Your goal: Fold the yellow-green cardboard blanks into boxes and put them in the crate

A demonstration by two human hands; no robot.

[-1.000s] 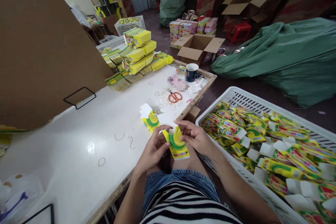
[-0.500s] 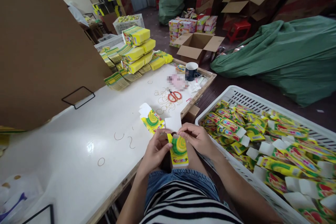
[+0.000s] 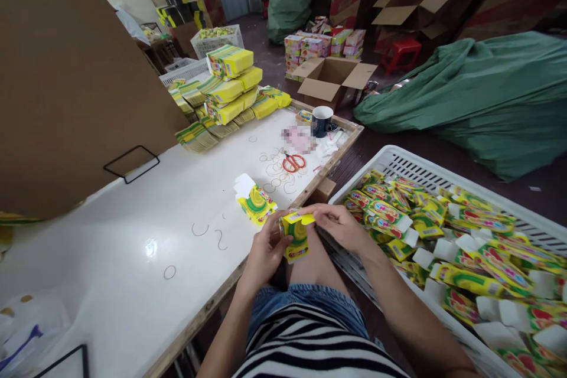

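Over my lap is a small yellow and green cardboard box [image 3: 297, 242], its top flap bent over toward me. My left hand [image 3: 269, 248] grips the box's left side, thumb on the front and fingers behind. With its fingers along the folded flap, my right hand [image 3: 339, 225] holds the top right edge of the same box; part of its grip is hidden. On the table edge just beyond my left hand lies another yellow carton [image 3: 256, 204] with its white end flaps standing open.
Rubber bands and red-handled scissors [image 3: 294, 162] lie on the white table [image 3: 133, 283], near a dark mug [image 3: 322, 121]. Stacked bundles of flat yellow cartons [image 3: 230, 94] stand at the back. A white basket [image 3: 385, 159] of filled-looking cartons sits at my right.
The box's white flap, upright before, has been folded down toward me, showing its yellow printed side. My right fingers have moved onto it, and the box has tilted slightly.
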